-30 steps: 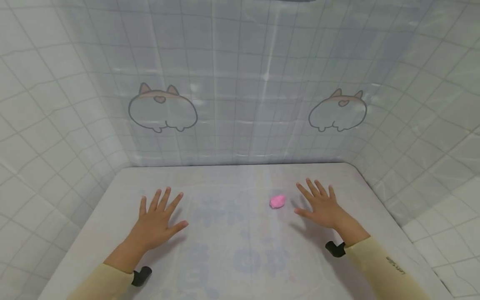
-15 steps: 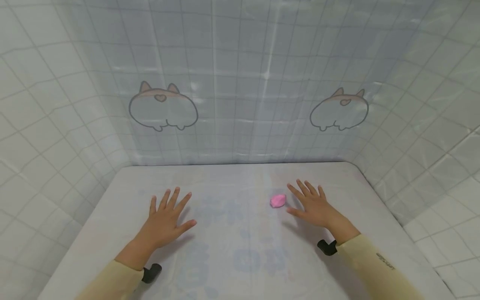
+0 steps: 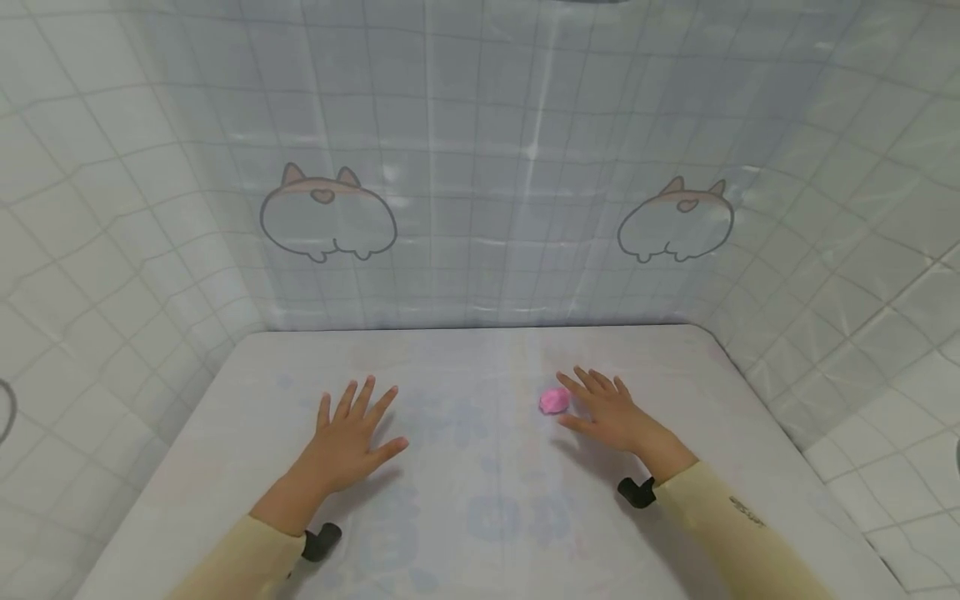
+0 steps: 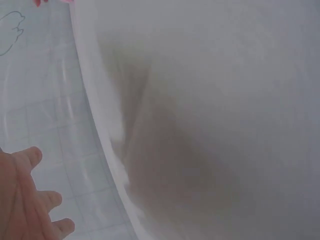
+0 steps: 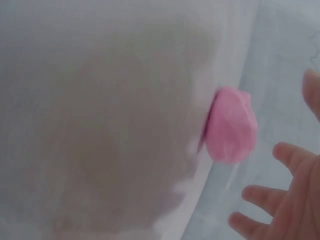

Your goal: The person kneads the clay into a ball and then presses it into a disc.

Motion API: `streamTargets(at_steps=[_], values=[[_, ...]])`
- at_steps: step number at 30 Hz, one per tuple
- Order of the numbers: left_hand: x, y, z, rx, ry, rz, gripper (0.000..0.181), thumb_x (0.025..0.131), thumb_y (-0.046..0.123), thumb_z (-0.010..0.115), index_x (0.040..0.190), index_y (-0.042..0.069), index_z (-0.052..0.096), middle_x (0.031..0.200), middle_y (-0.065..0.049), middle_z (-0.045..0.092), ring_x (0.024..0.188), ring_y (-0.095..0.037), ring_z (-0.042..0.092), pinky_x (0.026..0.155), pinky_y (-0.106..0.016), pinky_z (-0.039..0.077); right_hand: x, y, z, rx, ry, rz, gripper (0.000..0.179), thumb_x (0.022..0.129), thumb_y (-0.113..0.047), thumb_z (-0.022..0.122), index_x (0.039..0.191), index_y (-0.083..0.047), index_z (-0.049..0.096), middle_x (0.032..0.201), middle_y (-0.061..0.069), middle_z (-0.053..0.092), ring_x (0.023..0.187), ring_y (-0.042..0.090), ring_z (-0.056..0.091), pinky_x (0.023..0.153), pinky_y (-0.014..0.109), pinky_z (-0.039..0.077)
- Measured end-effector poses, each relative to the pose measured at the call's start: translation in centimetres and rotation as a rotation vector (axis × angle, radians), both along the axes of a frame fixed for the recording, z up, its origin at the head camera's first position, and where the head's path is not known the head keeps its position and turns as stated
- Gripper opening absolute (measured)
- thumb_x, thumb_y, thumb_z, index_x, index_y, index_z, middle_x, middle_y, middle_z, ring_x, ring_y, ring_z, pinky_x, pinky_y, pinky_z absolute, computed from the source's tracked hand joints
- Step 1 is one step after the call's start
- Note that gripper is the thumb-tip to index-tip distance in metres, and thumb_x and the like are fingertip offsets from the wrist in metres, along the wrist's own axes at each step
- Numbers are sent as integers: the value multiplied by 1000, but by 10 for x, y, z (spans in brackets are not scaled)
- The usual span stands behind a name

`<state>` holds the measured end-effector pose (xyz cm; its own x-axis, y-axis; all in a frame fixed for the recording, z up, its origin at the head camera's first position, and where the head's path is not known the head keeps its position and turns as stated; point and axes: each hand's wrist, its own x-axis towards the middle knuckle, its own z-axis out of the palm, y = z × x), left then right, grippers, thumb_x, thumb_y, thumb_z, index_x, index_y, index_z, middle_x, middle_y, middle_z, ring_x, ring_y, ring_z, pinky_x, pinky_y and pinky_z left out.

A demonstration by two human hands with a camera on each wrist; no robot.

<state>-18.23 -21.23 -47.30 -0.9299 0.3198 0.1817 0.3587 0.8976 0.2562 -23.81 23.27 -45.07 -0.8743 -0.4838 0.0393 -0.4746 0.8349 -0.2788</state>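
Observation:
A small pink lump [image 3: 553, 402], faceted and crumpled-looking, sits on the white table right of the middle. In the right wrist view the pink lump [image 5: 231, 126] shows up close, its shadow along one side. My right hand [image 3: 611, 414] hovers just to its right, fingers spread and thumb apart, with the fingertips right at its edge in the head view. Over on the left side, my left hand [image 3: 348, 443] is held above the table with fingers spread, holding nothing. The left wrist view catches part of the left palm and fingertips [image 4: 49, 200].
The white table [image 3: 450, 367] carries faint blue printing. White sheets with a grid pattern [image 3: 480, 167] close in the back and both sides, with two cartoon animal drawings on the back one. Both wrists have a black piece [image 3: 637, 492] at the yellow sleeve cuff.
My right hand has moved left, up to the pink lump. My left hand has shifted right, toward the middle. The pink lump stays where it was.

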Motion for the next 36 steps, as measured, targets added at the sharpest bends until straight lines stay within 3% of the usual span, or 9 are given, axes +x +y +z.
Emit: streamTargets(at_steps=[7,22,30,36], values=[[-2,7,-3,-18,-62,8,85,94,71,46,161,24,21,165,-22,11,149,-47,8,112,-71,-3,-4,-7,-4,-21,-32,27,75,99,-59,50,158,-17,31,158,23,31,143,48,29,110,73,14],[-7,29,-1,112,-118,-39,79,98,65,45,158,16,31,161,-27,19,146,-52,15,111,-72,4,-18,-22,-12,-95,-63,85,55,103,-31,57,150,-6,44,148,21,48,135,42,43,110,59,33],[-11,39,4,134,-178,-31,76,100,61,46,159,16,29,164,-23,16,148,-48,13,113,-70,4,-25,-32,-12,-109,28,119,29,98,-16,66,124,-3,65,121,14,63,113,37,56,101,51,43],[-16,50,3,191,-236,-62,74,101,58,45,160,18,25,165,-21,14,149,-47,11,113,-70,3,-25,-36,-9,-97,78,102,21,90,-7,75,109,-5,70,108,9,63,102,32,57,95,47,47]])
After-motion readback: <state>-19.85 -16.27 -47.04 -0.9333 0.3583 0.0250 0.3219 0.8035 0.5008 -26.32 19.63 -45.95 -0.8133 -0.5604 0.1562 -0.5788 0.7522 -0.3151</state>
